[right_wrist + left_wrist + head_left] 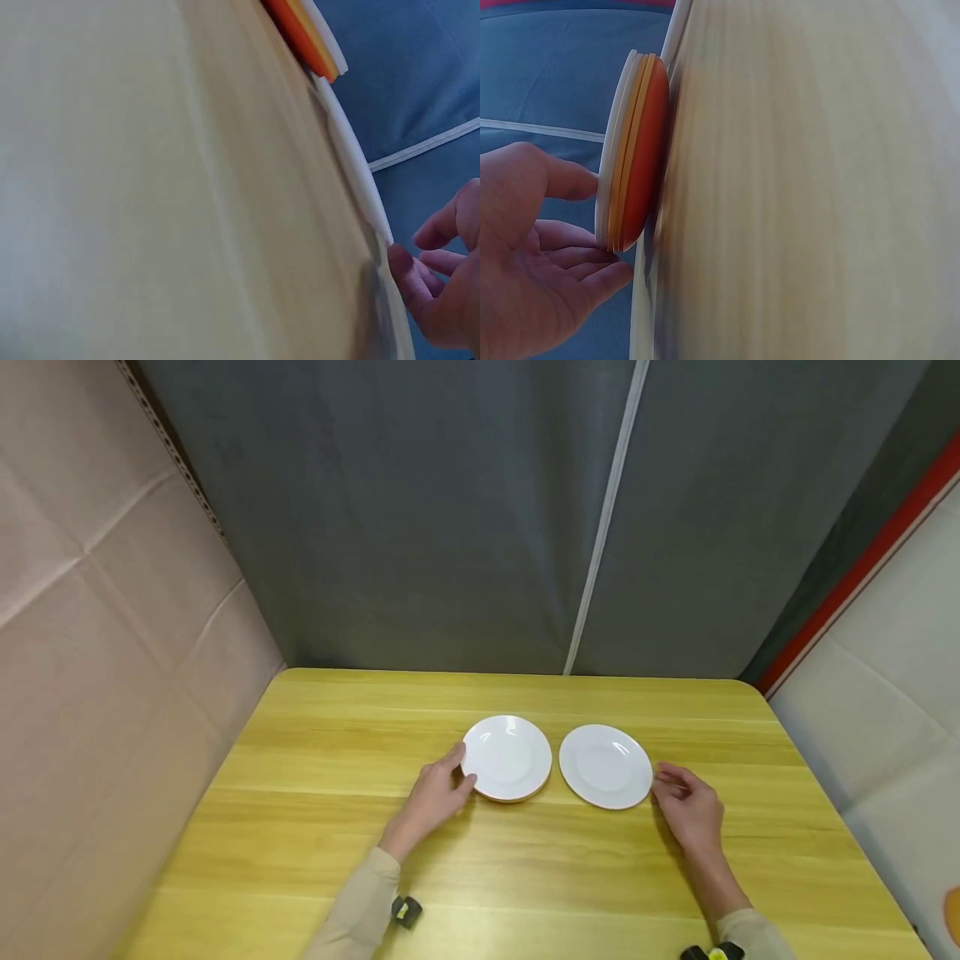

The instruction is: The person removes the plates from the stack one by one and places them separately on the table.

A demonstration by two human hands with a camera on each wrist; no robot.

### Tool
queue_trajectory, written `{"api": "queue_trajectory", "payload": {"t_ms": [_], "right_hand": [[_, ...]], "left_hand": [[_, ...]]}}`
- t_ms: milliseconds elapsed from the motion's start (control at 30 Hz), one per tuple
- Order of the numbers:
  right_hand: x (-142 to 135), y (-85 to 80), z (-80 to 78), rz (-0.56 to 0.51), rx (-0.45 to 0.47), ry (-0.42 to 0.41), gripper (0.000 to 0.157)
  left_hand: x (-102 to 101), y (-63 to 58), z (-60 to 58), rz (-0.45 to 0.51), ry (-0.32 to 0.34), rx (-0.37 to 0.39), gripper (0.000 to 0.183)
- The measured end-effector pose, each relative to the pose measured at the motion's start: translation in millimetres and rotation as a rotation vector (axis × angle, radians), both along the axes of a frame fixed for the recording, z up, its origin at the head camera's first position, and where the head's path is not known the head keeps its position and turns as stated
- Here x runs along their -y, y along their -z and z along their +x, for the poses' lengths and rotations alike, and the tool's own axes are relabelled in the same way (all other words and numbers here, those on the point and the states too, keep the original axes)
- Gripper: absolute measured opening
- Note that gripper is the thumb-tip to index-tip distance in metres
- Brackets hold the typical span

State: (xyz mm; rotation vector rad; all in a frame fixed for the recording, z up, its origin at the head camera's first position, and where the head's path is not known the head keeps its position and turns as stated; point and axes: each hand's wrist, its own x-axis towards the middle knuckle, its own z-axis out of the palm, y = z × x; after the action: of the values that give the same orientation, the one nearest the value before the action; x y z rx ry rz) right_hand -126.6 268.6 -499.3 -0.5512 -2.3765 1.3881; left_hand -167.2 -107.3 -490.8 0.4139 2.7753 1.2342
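Note:
A round stack of plates [619, 150] stands on the table: white at the top, yellow-orange bands under it, red-orange at the bottom. From above, its white top plate [507, 757] hides most of the rest. My left hand [433, 795] holds the stack's left rim, thumb and fingers spread along the edge. Right of the stack lies a single white plate [605, 767]; in the right wrist view it is a thin white edge. My right hand [688, 806] has its fingers loosely bent at that plate's right rim, with one fingertip [401, 259] against the edge.
The wood-grain table [525, 868] has rounded far corners. Behind it hangs a dark grey curtain [420, 543] with a pale strip. Light panels flank both sides, the right one [892, 693] edged in red.

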Motion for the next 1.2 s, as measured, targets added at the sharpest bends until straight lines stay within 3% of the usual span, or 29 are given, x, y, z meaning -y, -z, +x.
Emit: {"api": "queue_trajectory", "payload": {"t_ms": [167,467,667,1200], "right_hand": [[8,-9.5,-3.4,-0.077,-0.035,-0.005,0.026],[41,-16.2,-14.0,-0.224,-0.032,-0.19,0.03],[64,-18.1,-22.0,-0.177,-0.014,-0.28,0.031],[104,-10.5,-36.5,-0.003,0.039,-0.386,0.036]], "left_hand": [[0,1.2,0.7,0.015,-0.004,-0.006,0.065],[-2,4.5,2.2,0.041,-0.003,-0.005,0.066],[-3,4.2,2.5,0.04,-0.014,-0.005,0.066],[-3,6.0,-2.4,0.015,-0.001,-0.015,0.066]]}}
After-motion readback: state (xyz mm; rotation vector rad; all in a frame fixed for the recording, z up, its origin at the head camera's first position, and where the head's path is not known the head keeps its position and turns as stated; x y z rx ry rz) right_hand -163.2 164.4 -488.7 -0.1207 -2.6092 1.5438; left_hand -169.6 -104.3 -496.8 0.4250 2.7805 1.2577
